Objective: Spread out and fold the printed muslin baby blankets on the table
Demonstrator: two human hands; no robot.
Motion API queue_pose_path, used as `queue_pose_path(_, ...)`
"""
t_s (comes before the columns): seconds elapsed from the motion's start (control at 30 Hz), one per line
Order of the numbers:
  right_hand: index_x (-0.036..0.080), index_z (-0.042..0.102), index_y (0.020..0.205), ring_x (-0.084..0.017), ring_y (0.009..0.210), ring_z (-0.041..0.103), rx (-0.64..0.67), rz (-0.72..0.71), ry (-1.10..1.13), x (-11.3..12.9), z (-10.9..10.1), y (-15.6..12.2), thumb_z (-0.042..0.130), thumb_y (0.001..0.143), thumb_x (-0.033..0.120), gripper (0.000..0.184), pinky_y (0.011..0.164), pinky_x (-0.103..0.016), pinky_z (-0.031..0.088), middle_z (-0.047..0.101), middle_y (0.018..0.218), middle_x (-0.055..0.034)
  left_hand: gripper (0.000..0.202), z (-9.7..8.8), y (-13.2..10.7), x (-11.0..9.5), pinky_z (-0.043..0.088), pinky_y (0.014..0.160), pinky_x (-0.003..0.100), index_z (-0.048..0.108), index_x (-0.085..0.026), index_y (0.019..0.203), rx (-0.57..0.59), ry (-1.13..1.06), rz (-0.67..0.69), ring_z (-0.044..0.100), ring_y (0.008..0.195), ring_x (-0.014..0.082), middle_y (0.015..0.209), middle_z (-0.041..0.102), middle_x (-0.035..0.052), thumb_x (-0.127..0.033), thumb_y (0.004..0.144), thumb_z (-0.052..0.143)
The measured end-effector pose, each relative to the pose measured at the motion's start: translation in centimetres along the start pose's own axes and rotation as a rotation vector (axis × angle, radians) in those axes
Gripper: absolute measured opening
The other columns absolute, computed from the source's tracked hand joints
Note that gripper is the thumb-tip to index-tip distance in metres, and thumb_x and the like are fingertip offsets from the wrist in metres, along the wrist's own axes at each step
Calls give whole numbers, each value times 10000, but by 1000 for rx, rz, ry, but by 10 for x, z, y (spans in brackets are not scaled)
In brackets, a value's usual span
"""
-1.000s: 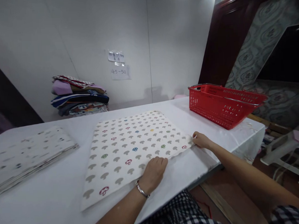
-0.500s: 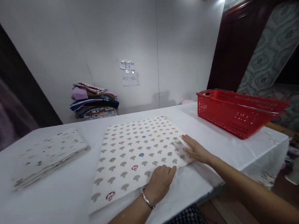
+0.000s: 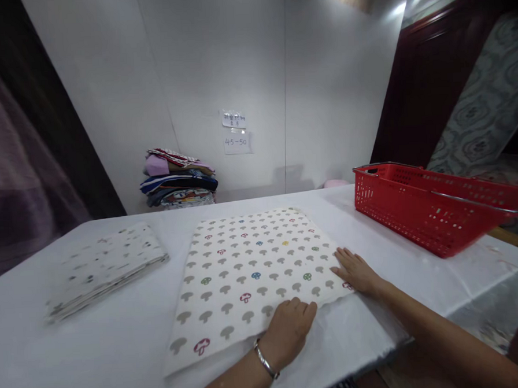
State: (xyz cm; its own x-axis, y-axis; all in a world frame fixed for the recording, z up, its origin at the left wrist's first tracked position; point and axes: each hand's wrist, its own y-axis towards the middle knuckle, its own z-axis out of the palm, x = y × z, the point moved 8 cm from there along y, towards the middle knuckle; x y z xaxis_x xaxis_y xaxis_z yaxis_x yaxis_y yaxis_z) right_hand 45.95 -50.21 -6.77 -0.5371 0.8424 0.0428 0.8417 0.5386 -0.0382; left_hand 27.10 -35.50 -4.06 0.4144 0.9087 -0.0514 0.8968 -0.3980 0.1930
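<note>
Fingers of the left hand (image 3: pixel 290 331) curl down at the near edge of one mushroom-print cloth (image 3: pixel 249 258); whether they grip it cannot be told. Those of the right hand (image 3: pixel 358 273) lie extended and slightly parted, resting flat on its near right corner.

The single cloth is spread at the middle of a white-covered worktop (image 3: pixel 115 358), directly before the person. Its printed mushrooms stand caps away, stems toward the person, with one yellow motif among the grey. The near edge slants, its left corner lying closer to the viewer than its right; at this angle, a long axis cannot be told.

Two bare forearms reach in: the left rises from the bottom edge toward the right, one silver bracelet (image 3: pixel 265 360) at the wrist; the right stretches from the lower right corner toward the left, palm down, fingers pointing away and leftward.

To the cloth's left, well apart, sits one folded spotted bundle (image 3: pixel 110 254), its layers too blurred to count. One red basket (image 3: pixel 416 209) stands at the right. Against the wall (image 3: pixel 217 51) rises one fabric pile (image 3: pixel 178 181), near two paper signs (image 3: pixel 238 143), the lower reading "45-50."
</note>
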Motion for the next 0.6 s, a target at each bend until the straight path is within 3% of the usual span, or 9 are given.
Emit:
queue_pose_path(0.13, 132, 323, 1421, -270, 1389, 114, -66, -49, -51, 16, -11, 8, 292, 913, 534, 649, 1104, -493, 132, 195, 1497, -138, 187, 1, 0, -1, 417, 674, 315, 459, -195, 989, -11, -13, 16, 525, 821, 183, 886, 593, 16, -65, 860, 418)
queue_pose_path(0.37, 91, 200, 1460, -224, 1398, 17, -76, -251, 124, 87, -34, 58, 195, 907, 617, 764, 1129, -407, 90, 81, 1522, -120, 230, 4, 1, 3, 395, 660, 302, 461, -200, 979, -26, -50, -4, 528, 811, 177, 872, 602, 11, -33, 822, 452)
queue_pose_path(0.43, 89, 189, 1462, -226, 1399, 19, -63, -236, 135, 85, -33, 75, 203, 911, 604, 755, 1129, -400, 89, 79, 1524, -123, 238, 4, 0, 3, 391, 654, 298, 456, -203, 982, -17, -56, -4, 527, 806, 176, 878, 608, 8, -32, 817, 457)
queue_pose_path(0.6, 123, 286, 1431, -249, 1392, 117, 33, -72, 100, 51, -11, 101, 229, 908, 584, 699, 1109, -444, 148, 152, 1518, -119, 285, 9, 0, 5, 386, 658, 282, 445, -206, 981, -12, -78, 4, 536, 822, 176, 885, 619, 11, -23, 767, 489)
